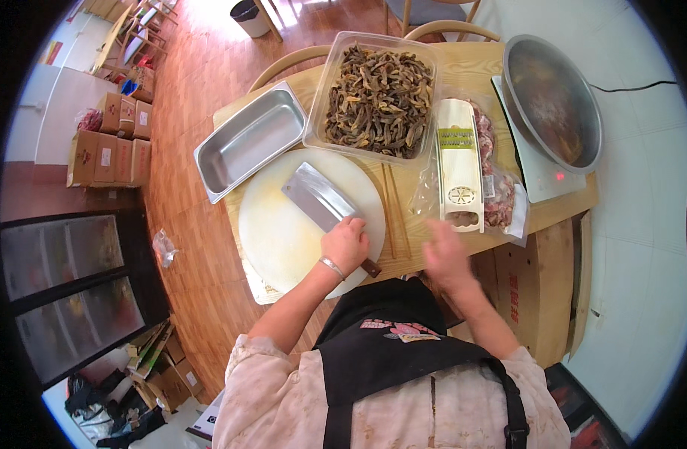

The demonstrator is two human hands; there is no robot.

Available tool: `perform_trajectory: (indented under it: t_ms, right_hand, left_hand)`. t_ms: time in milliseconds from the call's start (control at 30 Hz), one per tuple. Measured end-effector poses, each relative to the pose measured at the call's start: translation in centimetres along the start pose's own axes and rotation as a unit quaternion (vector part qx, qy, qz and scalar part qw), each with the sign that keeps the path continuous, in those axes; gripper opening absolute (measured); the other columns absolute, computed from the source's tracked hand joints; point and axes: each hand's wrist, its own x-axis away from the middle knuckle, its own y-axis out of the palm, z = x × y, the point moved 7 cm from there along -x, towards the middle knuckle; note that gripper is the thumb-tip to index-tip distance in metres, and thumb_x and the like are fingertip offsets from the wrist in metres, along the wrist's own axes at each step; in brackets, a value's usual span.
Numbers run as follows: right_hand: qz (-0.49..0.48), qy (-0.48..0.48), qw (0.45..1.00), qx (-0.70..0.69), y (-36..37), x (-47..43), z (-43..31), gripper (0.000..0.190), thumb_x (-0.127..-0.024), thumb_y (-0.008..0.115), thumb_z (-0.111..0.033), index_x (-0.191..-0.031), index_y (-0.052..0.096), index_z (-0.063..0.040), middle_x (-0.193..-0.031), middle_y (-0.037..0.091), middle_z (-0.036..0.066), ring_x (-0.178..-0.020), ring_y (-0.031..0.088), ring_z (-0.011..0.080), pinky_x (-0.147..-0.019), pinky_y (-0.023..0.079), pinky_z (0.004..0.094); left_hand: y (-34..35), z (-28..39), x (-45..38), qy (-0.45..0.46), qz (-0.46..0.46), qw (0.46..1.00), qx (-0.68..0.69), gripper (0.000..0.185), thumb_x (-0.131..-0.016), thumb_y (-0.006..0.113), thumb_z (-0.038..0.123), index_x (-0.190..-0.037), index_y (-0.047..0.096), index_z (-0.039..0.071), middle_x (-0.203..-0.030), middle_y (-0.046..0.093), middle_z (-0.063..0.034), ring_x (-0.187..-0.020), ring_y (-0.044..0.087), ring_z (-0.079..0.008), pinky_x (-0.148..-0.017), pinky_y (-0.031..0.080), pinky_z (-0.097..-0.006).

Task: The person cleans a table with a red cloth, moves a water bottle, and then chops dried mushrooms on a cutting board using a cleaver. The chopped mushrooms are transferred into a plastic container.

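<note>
My left hand [346,246] is closed around the wooden handle of a cleaver [321,196], near where it meets the blade. That cleaver lies flat on a round white chopping board [276,241], its blade pointing away and to the left. My right hand [447,258], blurred by motion, is over the table's front edge with nothing visible in it. Just beyond those fingers a white mandoline grater [457,163] with a green blade insert rests on a plastic bag of raw meat pieces [498,202]. A pair of wooden chopsticks [396,210] lies between board and grater.
Brown dried strips [377,101] fill a clear plastic tub [371,151] behind the board. A steel pan [248,140] stands at left. To the right, a large metal basin [593,129] of steaming liquid sits on a white induction cooker [551,188], its cord [635,88] running right.
</note>
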Motion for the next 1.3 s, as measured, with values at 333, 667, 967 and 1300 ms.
perform_trajectory:
  t_ms: [333,667,967,1300]
  right_hand:
    - [-0.098,0.028,0.993,0.057,7.4,-1.0,-0.1,0.068,-0.085,0.069,-0.017,-0.146,0.041,-0.004,-0.126,0.053,0.019,-0.113,0.057,0.0403,-0.090,0.052,0.0486]
    - [-0.093,0.070,0.984,0.138,6.9,3.4,2.4,0.061,-0.077,0.070,-0.014,-0.131,0.048,0.001,-0.108,0.056,0.022,-0.100,0.059,0.0405,-0.084,0.052,0.0496]
    - [-0.058,0.052,0.974,0.214,5.9,6.2,2.0,0.049,-0.077,0.069,-0.011,-0.123,0.053,-0.003,-0.105,0.057,0.018,-0.097,0.058,0.0373,-0.083,0.052,0.0467]
    - [-0.144,0.117,0.975,-0.122,-1.7,7.6,-2.7,0.043,-0.089,0.062,-0.006,-0.131,0.057,-0.005,-0.102,0.061,0.019,-0.091,0.063,0.0373,-0.081,0.052,0.0437]
  left_hand:
    - [-1.4,-1.4,3.6,-0.067,0.112,0.991,0.038,0.021,-0.086,0.064,0.017,-0.105,0.069,0.010,-0.100,0.065,-0.0128,-0.091,0.066,-0.0340,-0.075,0.055,-0.0463]
    - [0.5,-1.6,6.7,-0.056,0.121,0.975,0.176,0.018,-0.087,0.066,0.018,-0.103,0.068,0.008,-0.088,0.066,-0.0124,-0.077,0.067,-0.0336,-0.070,0.054,-0.0446]
    - [13.3,2.7,4.6,-0.068,-0.256,0.911,0.317,0.034,-0.096,0.058,0.023,-0.115,0.068,-0.004,-0.083,0.072,-0.0134,-0.074,0.071,-0.0196,-0.066,0.059,-0.0340]
    - [10.1,5.2,4.2,-0.232,-0.270,0.672,0.649,0.026,-0.100,0.061,0.034,-0.095,0.060,0.009,-0.066,0.053,-0.0011,-0.053,0.049,-0.0154,-0.049,0.038,-0.0314]
